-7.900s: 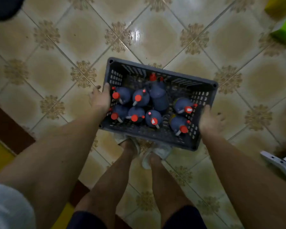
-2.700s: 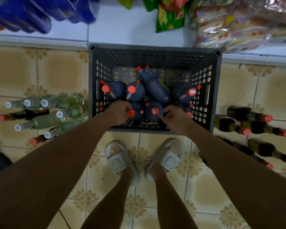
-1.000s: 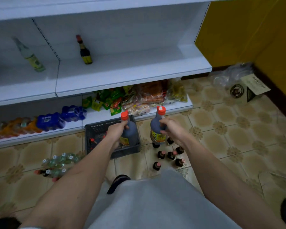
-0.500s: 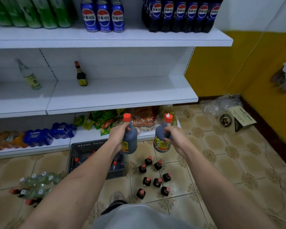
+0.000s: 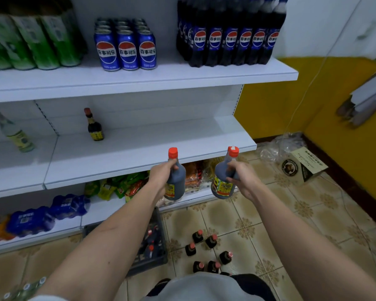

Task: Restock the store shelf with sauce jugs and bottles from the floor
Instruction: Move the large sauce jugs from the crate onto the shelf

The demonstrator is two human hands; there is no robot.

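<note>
White store shelf (image 5: 139, 146), middle tier: one small dark sauce bottle (image 5: 94, 126) upright toward the left, one pale bottle (image 5: 13, 132) further left, both well apart. Upper tier: green bottles (image 5: 30, 40), blue cans (image 5: 126, 48), dark cola bottles (image 5: 230, 38). Dark crate (image 5: 154, 244) on the tiled floor below the arms, red-capped jugs inside. Small dark bottles (image 5: 206, 253) stand clustered on the floor just right of the crate. Left hand (image 5: 161, 177), grip holding left sauce jug (image 5: 175, 181) by its handle, upright, in front of the middle tier's edge. Right hand (image 5: 239, 177), grip holding right sauce jug (image 5: 225, 179), tilted slightly, beside the first, not touching.
</note>
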